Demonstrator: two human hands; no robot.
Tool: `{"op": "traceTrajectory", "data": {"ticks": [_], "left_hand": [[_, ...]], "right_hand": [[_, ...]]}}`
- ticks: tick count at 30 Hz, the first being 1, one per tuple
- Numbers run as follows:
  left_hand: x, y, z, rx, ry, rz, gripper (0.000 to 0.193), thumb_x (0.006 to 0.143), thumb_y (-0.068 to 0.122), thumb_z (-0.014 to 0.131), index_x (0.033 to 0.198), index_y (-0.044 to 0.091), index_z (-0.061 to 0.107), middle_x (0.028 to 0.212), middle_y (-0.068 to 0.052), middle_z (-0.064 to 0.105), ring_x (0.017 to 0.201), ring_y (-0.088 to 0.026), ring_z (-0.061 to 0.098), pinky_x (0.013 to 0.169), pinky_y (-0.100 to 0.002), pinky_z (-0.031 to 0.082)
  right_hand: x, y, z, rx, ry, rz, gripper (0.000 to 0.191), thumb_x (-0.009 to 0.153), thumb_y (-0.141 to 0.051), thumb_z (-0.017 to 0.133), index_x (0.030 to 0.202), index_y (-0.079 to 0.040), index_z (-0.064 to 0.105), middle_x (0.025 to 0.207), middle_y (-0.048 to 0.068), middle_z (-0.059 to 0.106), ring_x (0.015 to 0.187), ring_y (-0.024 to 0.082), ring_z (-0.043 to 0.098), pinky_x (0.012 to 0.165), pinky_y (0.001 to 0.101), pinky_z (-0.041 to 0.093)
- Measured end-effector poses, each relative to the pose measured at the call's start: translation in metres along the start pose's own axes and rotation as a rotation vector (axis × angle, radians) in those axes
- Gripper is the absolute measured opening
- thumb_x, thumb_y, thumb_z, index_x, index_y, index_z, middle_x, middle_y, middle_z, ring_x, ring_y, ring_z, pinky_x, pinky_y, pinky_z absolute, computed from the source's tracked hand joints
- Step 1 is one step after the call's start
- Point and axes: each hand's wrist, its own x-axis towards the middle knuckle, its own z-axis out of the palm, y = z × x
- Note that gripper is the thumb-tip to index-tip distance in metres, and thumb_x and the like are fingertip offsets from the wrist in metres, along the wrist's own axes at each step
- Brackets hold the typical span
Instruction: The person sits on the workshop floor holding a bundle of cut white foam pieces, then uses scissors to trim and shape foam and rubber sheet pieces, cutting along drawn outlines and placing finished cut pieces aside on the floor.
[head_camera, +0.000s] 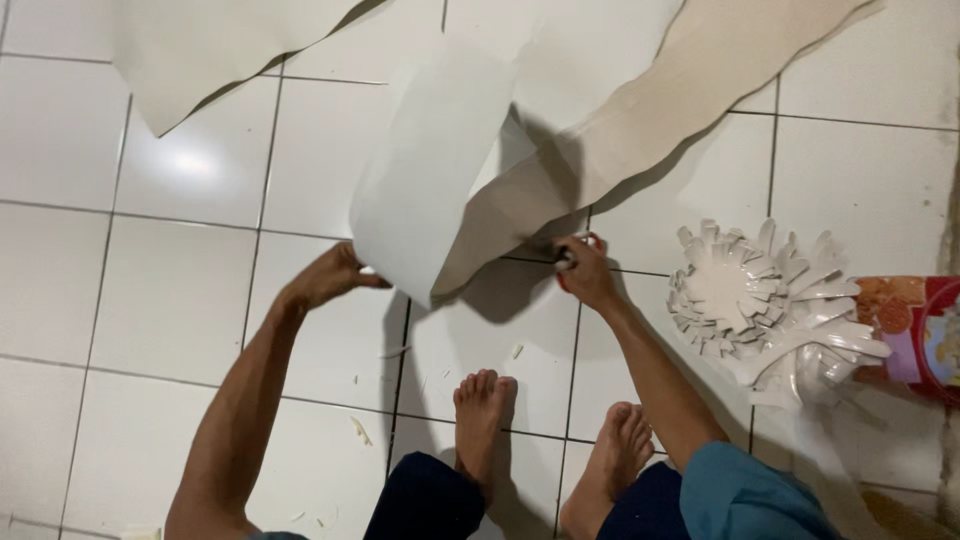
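Observation:
My left hand (330, 277) grips the lower edge of a curled strip of white sheet material (430, 170) that lifts off the tiled floor. My right hand (583, 270) is closed around red-handled scissors (566, 256), whose blades meet the sheet where the white strip joins a long beige wavy strip (690, 80). My two bare feet (545, 430) rest on the tiles just below the hands.
A pile of white petal-shaped cut pieces (770, 300) lies at the right on the floor. Beside it is a colourful patterned object (915, 330). Another white sheet (200, 40) lies top left. Small scraps (360, 430) dot the white tiles.

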Motion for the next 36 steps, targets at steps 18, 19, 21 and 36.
{"op": "traceTrajectory", "data": {"ticks": [18,19,21,36], "left_hand": [[-0.249,-0.085,0.183,-1.085,1.451,-0.221,0.044,0.092,0.017,0.063,0.131,-0.001,0.055,0.113,-0.015,0.067,0.092,-0.024,0.062,0.074,-0.038,0.051],[-0.265,-0.078,0.182,-1.03,1.525,-0.222,0.043,0.092,0.017,0.063,0.131,-0.002,0.055,0.112,-0.016,0.067,0.09,-0.024,0.062,0.072,-0.038,0.051],[-0.302,-0.06,0.182,-0.85,1.637,-0.206,0.041,0.093,0.016,0.061,0.13,-0.003,0.055,0.108,-0.016,0.068,0.086,-0.025,0.062,0.069,-0.037,0.051],[-0.551,-0.011,0.302,-0.064,1.158,-0.073,0.044,0.105,0.036,0.056,0.132,0.002,0.061,0.135,-0.015,0.067,0.131,-0.026,0.065,0.105,-0.039,0.057]], "right_hand": [[-0.082,-0.093,0.018,0.539,0.058,0.321,0.041,0.107,-0.037,0.065,0.122,-0.004,0.046,0.106,0.013,0.063,0.093,0.023,0.062,0.066,0.0377,0.049],[-0.095,-0.105,0.018,0.533,0.04,0.302,0.043,0.109,-0.036,0.066,0.123,-0.001,0.045,0.103,0.016,0.062,0.089,0.025,0.058,0.066,0.0411,0.045],[-0.12,-0.129,0.021,0.539,-0.016,0.298,0.041,0.106,-0.038,0.065,0.119,-0.005,0.046,0.107,0.016,0.066,0.087,0.025,0.063,0.065,0.042,0.049],[-0.147,-0.202,0.058,0.822,-0.288,-0.036,0.047,0.105,-0.045,0.063,0.125,-0.007,0.044,0.116,0.02,0.069,0.098,0.026,0.075,0.077,0.0388,0.066]]}}
